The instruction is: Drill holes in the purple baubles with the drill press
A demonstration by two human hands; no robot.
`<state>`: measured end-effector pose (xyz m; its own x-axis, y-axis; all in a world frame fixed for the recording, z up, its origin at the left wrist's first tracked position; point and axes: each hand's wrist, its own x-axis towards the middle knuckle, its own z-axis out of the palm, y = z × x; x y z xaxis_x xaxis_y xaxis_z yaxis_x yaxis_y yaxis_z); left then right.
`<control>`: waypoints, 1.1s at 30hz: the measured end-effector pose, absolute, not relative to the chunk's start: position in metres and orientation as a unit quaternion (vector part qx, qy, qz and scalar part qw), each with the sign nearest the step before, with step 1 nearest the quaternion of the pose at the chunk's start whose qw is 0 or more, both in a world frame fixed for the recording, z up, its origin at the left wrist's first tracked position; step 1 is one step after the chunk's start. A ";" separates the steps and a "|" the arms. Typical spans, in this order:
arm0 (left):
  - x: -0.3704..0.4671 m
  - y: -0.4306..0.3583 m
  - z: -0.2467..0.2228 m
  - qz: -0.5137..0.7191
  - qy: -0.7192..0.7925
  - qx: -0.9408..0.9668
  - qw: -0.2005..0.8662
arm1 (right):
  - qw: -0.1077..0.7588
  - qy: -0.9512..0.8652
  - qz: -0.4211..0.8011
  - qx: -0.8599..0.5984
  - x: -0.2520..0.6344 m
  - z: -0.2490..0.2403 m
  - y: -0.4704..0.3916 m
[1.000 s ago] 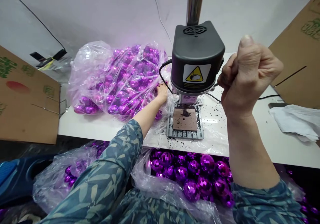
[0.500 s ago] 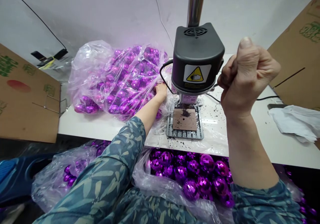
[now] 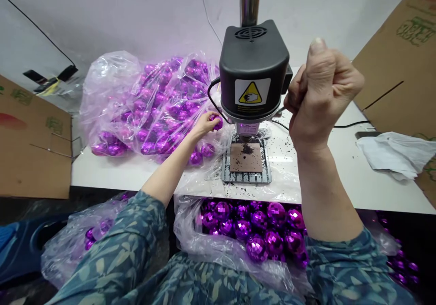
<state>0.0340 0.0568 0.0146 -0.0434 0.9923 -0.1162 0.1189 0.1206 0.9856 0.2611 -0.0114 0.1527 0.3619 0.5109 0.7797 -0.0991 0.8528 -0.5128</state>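
Taking the black drill head (image 3: 254,53) as the dial's centre, the left hand (image 3: 206,124) is between 7 and 8 o'clock, narrowed around a purple faceted ball (image 3: 218,122). At 3 o'clock the right hand (image 3: 323,87) is a tight fist; I cannot tell whether it grips anything. A clear bag (image 3: 109,78) of similar balls fills 8 to 9 o'clock

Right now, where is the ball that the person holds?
In the head view, the ball is in the left hand, near the picture's centre, left of the black machine, by the big bag.
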 end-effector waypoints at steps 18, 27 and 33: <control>0.079 -0.042 -0.047 0.530 0.397 0.492 0.565 | 0.822 -0.516 0.197 -0.136 0.255 0.153 -0.009; 0.087 -0.035 -0.065 0.512 0.388 0.536 0.548 | 0.817 -0.522 0.183 -0.162 0.255 0.153 -0.009; 0.091 -0.035 -0.069 0.491 0.360 0.579 0.543 | 0.809 -0.524 0.195 -0.180 0.255 0.154 -0.013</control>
<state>0.0913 -0.0352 -0.0692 0.2585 0.9495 0.1781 -0.1171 -0.1523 0.9814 0.2550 -0.0126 0.1545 0.3752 0.5049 0.7774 -0.1271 0.8587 -0.4964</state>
